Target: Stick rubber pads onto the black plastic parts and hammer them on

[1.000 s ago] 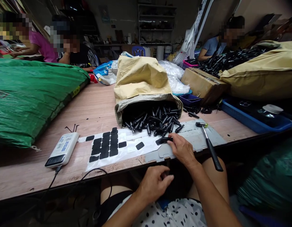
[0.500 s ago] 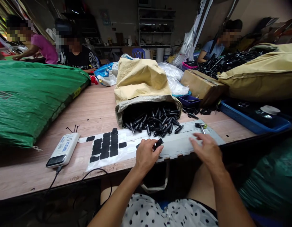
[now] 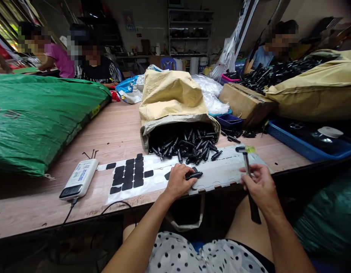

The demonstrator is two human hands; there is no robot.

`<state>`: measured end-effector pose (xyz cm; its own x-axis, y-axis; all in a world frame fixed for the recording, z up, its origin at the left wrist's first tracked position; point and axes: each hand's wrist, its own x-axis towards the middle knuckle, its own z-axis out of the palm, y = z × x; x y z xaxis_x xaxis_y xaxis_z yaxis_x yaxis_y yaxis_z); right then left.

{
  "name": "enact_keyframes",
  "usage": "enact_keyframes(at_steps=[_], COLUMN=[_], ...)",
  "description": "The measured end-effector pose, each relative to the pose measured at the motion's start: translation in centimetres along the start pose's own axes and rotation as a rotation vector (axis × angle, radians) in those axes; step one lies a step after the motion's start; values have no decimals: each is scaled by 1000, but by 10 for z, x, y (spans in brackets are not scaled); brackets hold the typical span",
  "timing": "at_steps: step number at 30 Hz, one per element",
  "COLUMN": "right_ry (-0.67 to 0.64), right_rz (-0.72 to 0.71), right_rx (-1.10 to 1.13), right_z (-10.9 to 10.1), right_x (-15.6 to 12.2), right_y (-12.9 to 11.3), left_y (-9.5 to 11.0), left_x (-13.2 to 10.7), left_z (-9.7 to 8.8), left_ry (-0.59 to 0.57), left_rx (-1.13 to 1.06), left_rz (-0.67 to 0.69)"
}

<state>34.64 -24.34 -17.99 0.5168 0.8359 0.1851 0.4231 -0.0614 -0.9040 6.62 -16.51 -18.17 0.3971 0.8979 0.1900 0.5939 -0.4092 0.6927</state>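
My left hand is closed around a short black pen-shaped piece, which lies sideways low over the grey board. Part of a dark flat pad shows beneath these fingers. In my right hand is a small hammer, gripped by its handle; the head, yellow-green at one end, points up and away from me. Its dark handle end hangs past the table's front edge. Beyond my left hand, many similar black pieces spill from the mouth of a tan sack.
Left of the board lies a white sheet with black rounded squares, beside a white power bank with a cable. A green sack fills the left. To the right stand a carton and a blue tray. Co-workers sit beyond.
My right hand has taken hold of the hammer and lifted its handle. The black piece in my left hand has turned from upward-slanting to nearly flat.
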Motion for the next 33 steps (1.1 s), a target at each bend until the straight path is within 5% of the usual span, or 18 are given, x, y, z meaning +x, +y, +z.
enact_keyframes(at_steps=[5, 14, 17, 22, 27, 33], right_ry=[-310, -357, -400, -241, -356, -7], right_rz=[-139, -555, -558, -541, -514, -273], right_rx=[-9, -189, -255, -237, -275, -527], right_z=[23, 55, 58, 55, 51, 18], right_x=[-48, -70, -69, -68, -66, -18], right_y=[-37, -43, -41, -40, -33, -17], left_y=[-2, -5, -5, -4, -3, -3], left_x=[1, 1, 1, 1, 0, 0], left_z=[1, 2, 2, 2, 2, 0], left_ry=[-12, -18, -12, -4, 14, -9], left_rx=[-6, 1, -5, 1, -11, -40], left_rz=[-12, 10, 15, 0, 11, -7])
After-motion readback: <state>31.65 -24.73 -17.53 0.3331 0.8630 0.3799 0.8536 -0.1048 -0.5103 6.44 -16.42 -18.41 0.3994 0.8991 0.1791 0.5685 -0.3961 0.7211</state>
